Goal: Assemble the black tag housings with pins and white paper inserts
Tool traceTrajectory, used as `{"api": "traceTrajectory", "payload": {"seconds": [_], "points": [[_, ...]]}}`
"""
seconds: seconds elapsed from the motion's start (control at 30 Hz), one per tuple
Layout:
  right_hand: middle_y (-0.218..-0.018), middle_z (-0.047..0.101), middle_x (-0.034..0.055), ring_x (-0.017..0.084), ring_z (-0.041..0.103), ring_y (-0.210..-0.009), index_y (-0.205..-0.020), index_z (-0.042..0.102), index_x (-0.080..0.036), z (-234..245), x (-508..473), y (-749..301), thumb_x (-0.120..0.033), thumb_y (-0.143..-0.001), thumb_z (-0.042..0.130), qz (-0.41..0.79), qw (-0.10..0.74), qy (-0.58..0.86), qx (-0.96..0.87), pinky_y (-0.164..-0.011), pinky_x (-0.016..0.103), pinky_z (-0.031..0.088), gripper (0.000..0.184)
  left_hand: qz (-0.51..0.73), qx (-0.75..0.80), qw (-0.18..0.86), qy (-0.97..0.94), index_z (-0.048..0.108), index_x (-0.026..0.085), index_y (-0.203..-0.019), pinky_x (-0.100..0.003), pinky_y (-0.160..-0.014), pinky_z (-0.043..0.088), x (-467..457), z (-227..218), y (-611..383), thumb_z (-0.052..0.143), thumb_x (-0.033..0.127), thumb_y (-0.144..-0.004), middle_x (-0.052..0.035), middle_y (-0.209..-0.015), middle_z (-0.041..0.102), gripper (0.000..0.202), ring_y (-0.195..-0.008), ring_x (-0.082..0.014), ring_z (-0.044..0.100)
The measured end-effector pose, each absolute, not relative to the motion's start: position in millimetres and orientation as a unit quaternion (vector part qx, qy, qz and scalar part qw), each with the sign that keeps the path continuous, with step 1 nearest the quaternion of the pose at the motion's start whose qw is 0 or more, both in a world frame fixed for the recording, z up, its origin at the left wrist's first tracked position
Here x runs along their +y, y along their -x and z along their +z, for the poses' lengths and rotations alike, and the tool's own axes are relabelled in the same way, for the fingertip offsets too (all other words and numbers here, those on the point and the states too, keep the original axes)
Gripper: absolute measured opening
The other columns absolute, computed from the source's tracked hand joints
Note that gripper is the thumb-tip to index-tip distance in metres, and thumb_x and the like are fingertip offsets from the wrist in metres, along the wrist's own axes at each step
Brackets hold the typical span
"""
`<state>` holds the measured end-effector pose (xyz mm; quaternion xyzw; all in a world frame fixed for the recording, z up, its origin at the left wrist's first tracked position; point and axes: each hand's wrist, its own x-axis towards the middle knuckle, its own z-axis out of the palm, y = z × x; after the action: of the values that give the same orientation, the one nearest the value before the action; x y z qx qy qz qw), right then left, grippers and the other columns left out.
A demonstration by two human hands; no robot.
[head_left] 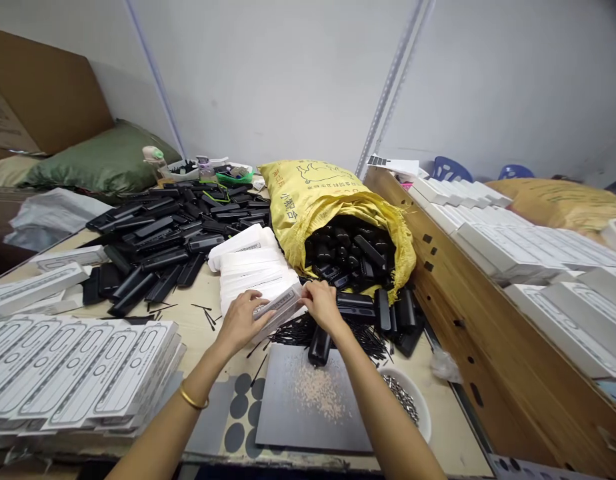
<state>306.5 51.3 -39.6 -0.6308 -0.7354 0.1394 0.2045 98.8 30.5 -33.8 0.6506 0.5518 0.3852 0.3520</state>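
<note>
A slim white printed box (283,308) is held between my two hands above the middle of the table. My left hand (242,323) is closed around its left part, thumb on the near side. At the box's right end, the fingers of my right hand (322,303) pinch the edge. Just behind lies a pile of flat white cartons (253,260). Below my right wrist, a black plastic casing (319,348) rests on a grey board (283,407) strewn with small tan bits (318,393). Thin black rods (358,337) lie beyond the board.
A yellow woven sack (308,187) spills black parts behind my hands. Black casings (163,233) are heaped at back left. Stacked white boxes (83,373) stand at front left. A bowl (424,413) of small metal pieces sits right, near a wooden partition (468,333) with more boxes (518,247) beyond.
</note>
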Motion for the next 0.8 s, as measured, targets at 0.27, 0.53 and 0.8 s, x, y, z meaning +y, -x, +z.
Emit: {"api": "traceTrajectory", "payload": {"seconds": [0.27,0.53,0.8], "points": [[-0.074,0.063,-0.0013,0.016,0.057,-0.074,-0.067,0.051,-0.021,-2,3,-354,-0.034,-0.082,0.063,0.422,0.401,0.338,-0.739,-0.075,0.032,0.043,0.023,0.281,0.33,0.859,-0.273,0.068,0.009,-0.095,-0.033,-0.064,0.056,-38,-10,-143,0.068,0.035,-0.078,-0.0168,-0.086,0.07,0.032,-0.064,-0.0214,0.068],[-0.102,0.059,0.0069,0.019,0.057,-0.097,-0.087,0.064,-0.02,-56,-52,-316,-0.044,-0.086,0.055,0.385,0.579,0.527,-0.488,-0.082,0.03,0.047,0.026,0.369,0.395,0.776,-0.326,0.027,0.035,-0.14,-0.031,-0.054,0.056,-63,-15,-172,0.073,0.03,-0.074,-0.004,-0.086,0.067,0.081,-0.058,-0.0203,0.068],[-0.081,0.059,-0.0018,0.014,0.057,-0.074,-0.091,0.051,-0.023,-59,-73,-301,-0.043,-0.085,0.059,0.473,0.613,0.505,-0.382,-0.069,0.025,0.047,0.023,0.33,0.438,0.753,-0.363,-0.005,0.03,-0.146,-0.038,-0.057,0.056,-73,-33,-176,0.065,0.042,-0.08,-0.0037,-0.083,0.066,0.097,-0.054,-0.0192,0.065]]}}
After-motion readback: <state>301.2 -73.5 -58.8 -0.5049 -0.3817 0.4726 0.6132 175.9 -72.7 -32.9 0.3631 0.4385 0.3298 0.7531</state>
